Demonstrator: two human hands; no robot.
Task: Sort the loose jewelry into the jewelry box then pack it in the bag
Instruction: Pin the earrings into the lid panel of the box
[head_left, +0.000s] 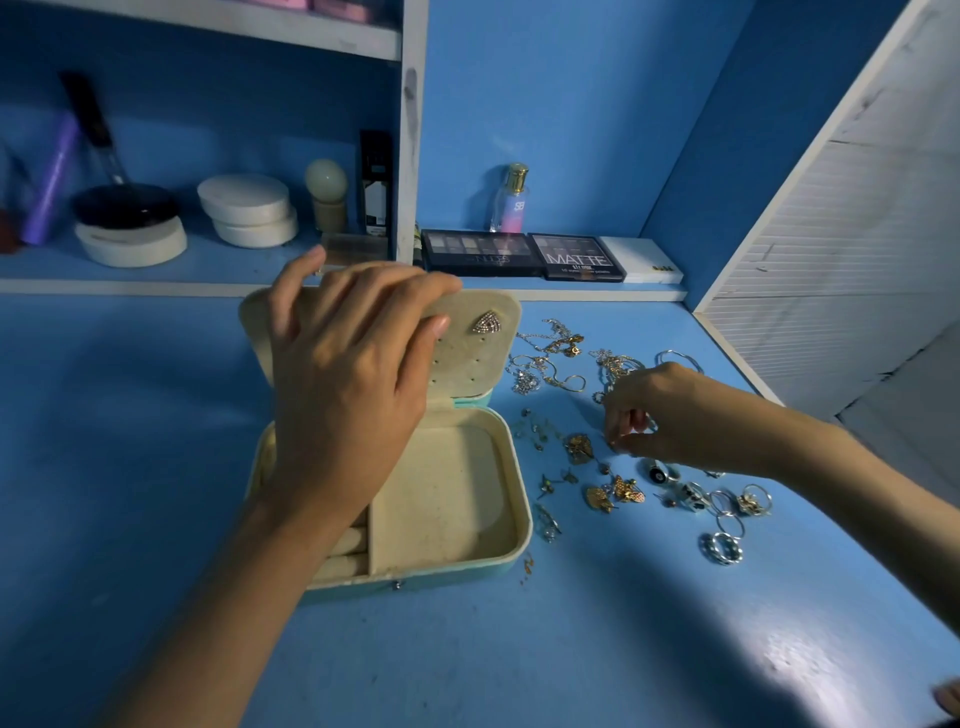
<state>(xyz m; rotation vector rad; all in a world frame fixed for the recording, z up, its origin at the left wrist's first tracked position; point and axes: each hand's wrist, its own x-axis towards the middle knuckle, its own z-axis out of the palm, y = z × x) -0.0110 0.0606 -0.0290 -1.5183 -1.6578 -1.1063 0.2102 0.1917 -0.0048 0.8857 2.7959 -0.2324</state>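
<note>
Jewelry (618, 491) lies scattered on the table (145, 426) right of the open box (511, 525), around the right hand (660, 415). Its fingertips are bunched low among the pieces; whether they pinch one is too small to tell. The left hand (343, 374) hides much of the lid (485, 364), gripping its top edge with fingers slightly spread and forearm across the box.

The black palette (576, 258) on the shelf reads "MATTE" in large white letters; the smaller line under it is too fine to read. The left palette (480, 252) just beside it shows a faint "NUDES" along its front edge, and the bottle (511, 200) behind them bears "SB" — set sideways.
</note>
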